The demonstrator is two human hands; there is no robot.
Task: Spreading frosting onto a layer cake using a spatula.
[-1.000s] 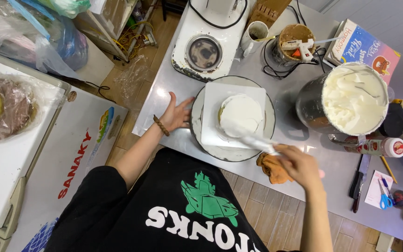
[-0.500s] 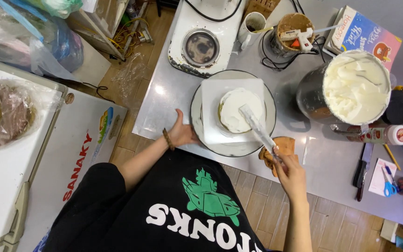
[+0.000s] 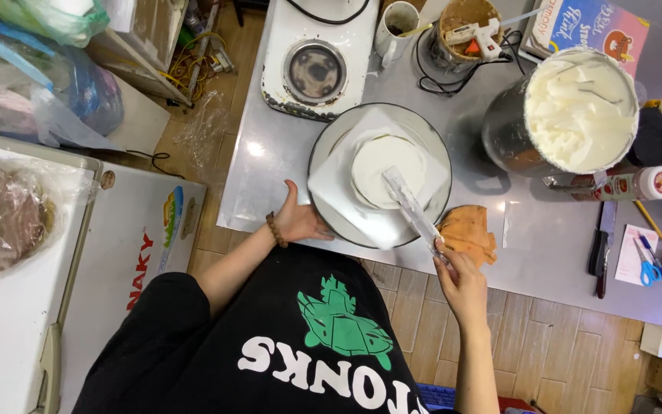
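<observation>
Cake (image 3: 387,170) sits on the turntable (image 3: 331,207); the spatula (image 3: 410,207), gripped in right-hand (image 3: 457,280) fingers, now lies across its top, while the open left hand (image 3: 300,221) has shifted to the turntable's edge.

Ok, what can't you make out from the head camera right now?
- Spatula handle: wrapped by the right hand.
- Left hand fingers: tips tucked at the turntable rim.
- Cake sides: hidden in the top-down view.
- Scissors and items around them: too small, table cut off at the right edge.
</observation>
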